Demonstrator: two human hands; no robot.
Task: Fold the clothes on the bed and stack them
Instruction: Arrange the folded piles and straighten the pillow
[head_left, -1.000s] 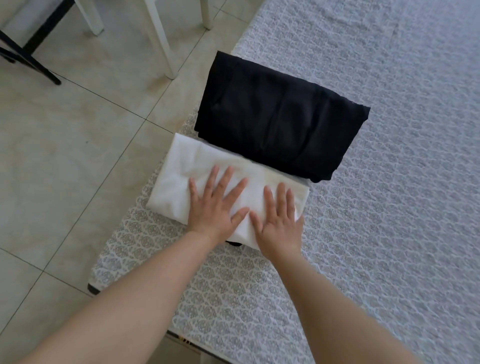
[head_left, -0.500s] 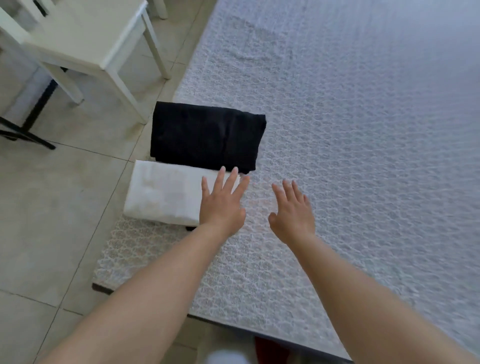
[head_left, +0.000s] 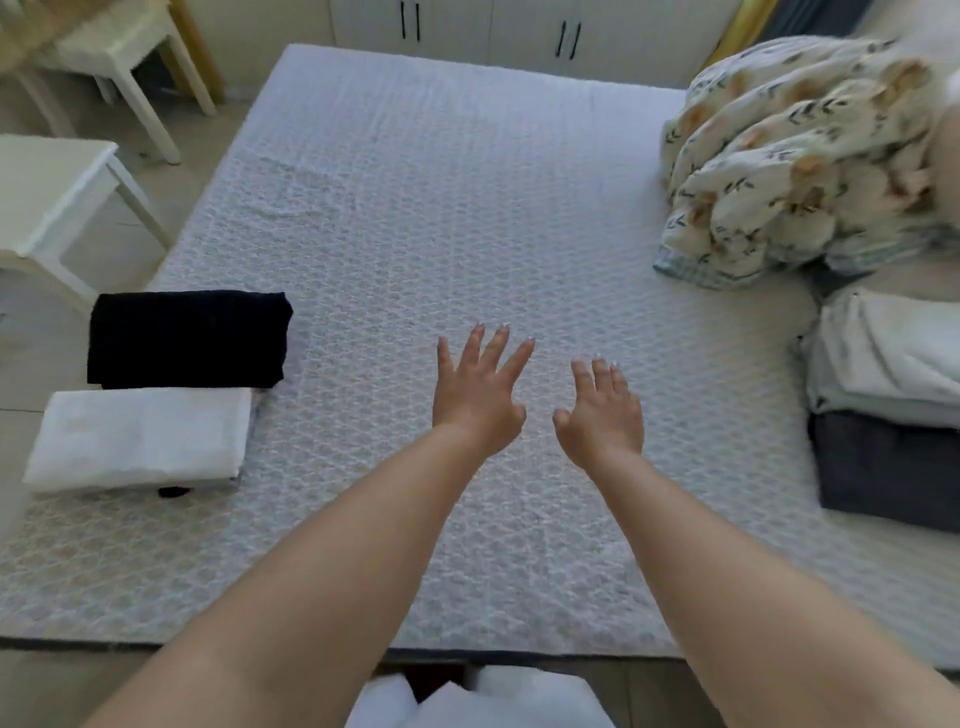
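A: Where are the clothes?
B: White fold (head_left: 137, 439) and black fold (head_left: 187, 338) lie at the bed's (head_left: 467, 208) left edge, touching.
A: Hands?
B: Left hand (head_left: 478, 400) and right hand (head_left: 602, 415) hover mid-bed, fingers spread, holding nothing.
A: Handling?
B: Likely soft, light, limp; support from beneath both short ends.

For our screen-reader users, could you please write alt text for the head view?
Two empty, open hands, left hand and right hand, reach over a white bed; a folded black garment and folded white garment lie at its left edge.
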